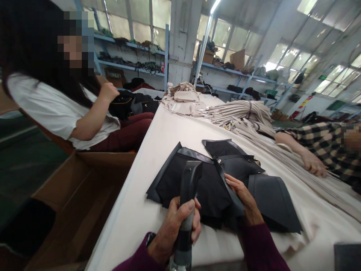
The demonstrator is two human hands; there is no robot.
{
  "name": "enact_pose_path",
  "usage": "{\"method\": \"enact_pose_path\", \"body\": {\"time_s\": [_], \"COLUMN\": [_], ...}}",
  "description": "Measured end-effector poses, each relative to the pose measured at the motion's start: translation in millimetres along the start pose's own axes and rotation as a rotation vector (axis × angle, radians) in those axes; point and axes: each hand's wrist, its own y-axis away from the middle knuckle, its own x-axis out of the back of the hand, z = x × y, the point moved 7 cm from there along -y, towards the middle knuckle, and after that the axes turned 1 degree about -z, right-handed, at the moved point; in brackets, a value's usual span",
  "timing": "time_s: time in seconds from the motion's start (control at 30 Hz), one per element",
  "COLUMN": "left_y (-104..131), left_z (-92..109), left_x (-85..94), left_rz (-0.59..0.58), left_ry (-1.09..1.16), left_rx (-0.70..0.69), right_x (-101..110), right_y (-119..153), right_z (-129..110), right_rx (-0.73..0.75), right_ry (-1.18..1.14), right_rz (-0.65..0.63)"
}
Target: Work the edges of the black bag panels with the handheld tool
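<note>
My left hand (180,222) is closed around the grip of a black handheld tool (189,180) with a bent, squared head, held upright. The tool's exact kind does not show. Behind it lies a black bag panel (169,177) with smooth edge strips and a dark inner face. My right hand (244,197) grips the panel's right edge, fingers on top and thumb hidden. Just beyond are more black pieces (235,165), one with small metal fittings, and a smooth black panel (275,201) lies to the right.
A pale cloth covers the table (135,188). Beige strips (242,113) are heaped at its far end and right side. A cardboard box (84,180) stands at the left edge. One person sits left; another person's hand (314,163) rests on strips at right.
</note>
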Motion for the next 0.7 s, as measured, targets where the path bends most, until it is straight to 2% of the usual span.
{"method": "enact_pose_path", "body": {"time_s": [0.17,0.37,0.5,0.7], "left_y": [3.6,11.5,15.7,20.1], "left_z": [-19.6,-48.0,-51.1,-58.0], "left_x": [-2.7,-6.9,-9.5,-8.4], "left_rz": [-0.045,-0.166,-0.245,-0.259], "left_ry": [0.038,0.098,0.099,0.128], "left_rx": [0.095,0.239,0.275,0.289], "right_x": [1.0,-3.3,-4.3,-1.9], "right_y": [-4.4,-8.4,-11.9,-17.5], "right_z": [0.9,1.1,5.9,8.2], "right_rx": [0.016,0.023,0.026,0.078], "right_ry": [0.030,-0.056,-0.141,-0.113], "right_rz": [0.024,0.024,0.011,0.026]}}
